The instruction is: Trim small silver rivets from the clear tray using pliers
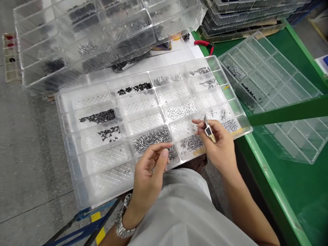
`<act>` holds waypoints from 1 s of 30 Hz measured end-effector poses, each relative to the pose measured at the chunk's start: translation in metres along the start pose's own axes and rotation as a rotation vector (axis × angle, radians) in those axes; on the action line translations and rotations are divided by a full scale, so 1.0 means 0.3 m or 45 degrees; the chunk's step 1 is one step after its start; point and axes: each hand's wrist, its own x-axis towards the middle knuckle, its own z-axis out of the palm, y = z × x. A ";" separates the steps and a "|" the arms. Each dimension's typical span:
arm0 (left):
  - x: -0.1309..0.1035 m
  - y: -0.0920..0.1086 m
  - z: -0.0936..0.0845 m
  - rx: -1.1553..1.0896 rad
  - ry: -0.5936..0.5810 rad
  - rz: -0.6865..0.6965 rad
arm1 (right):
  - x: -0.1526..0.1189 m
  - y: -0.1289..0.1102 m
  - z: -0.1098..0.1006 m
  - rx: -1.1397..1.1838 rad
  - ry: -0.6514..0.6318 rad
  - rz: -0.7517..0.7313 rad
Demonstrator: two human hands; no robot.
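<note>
My left hand is over the front of a clear compartment tray, its fingers curled and the thumb close to the index finger. Whatever lies between those fingertips, if anything, is too small or hidden to make out. My right hand grips a small silver tool with a tan end, pointing up above the tray's right side. Below the left hand lies a heap of silver screws; another silver heap sits beside the right hand. Black screws fill part of a compartment at the left.
Stacked clear compartment boxes stand behind the tray, with dark trays at the back right. Red-handled pliers lie near the green bench. Another clear divided tray rests on the right. A blue frame is below left.
</note>
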 end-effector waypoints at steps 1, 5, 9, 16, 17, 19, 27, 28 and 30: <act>-0.004 0.000 -0.006 0.026 0.025 0.020 | 0.001 0.005 -0.020 -0.041 0.008 0.008; -0.013 -0.012 -0.027 0.096 0.110 0.096 | -0.029 0.015 -0.087 -0.321 0.007 0.052; -0.006 -0.027 -0.035 0.060 0.093 0.116 | -0.057 0.022 -0.094 -0.584 -0.211 0.000; 0.016 -0.033 -0.045 -0.071 0.070 0.061 | -0.023 0.044 -0.049 -1.016 -0.366 -0.139; 0.018 -0.035 -0.047 -0.095 0.071 0.058 | -0.016 0.046 -0.047 -1.020 -0.373 -0.143; 0.022 -0.040 -0.052 -0.141 0.076 0.063 | -0.005 0.047 -0.048 -0.995 -0.404 -0.149; 0.034 -0.068 -0.062 -0.209 0.051 0.115 | -0.005 0.020 -0.084 -0.709 -0.433 -0.085; 0.034 -0.069 -0.063 -0.206 0.045 0.116 | -0.008 0.020 -0.091 -0.665 -0.409 -0.074; 0.034 -0.069 -0.063 -0.197 0.044 0.123 | -0.014 0.023 -0.104 -0.581 -0.346 -0.053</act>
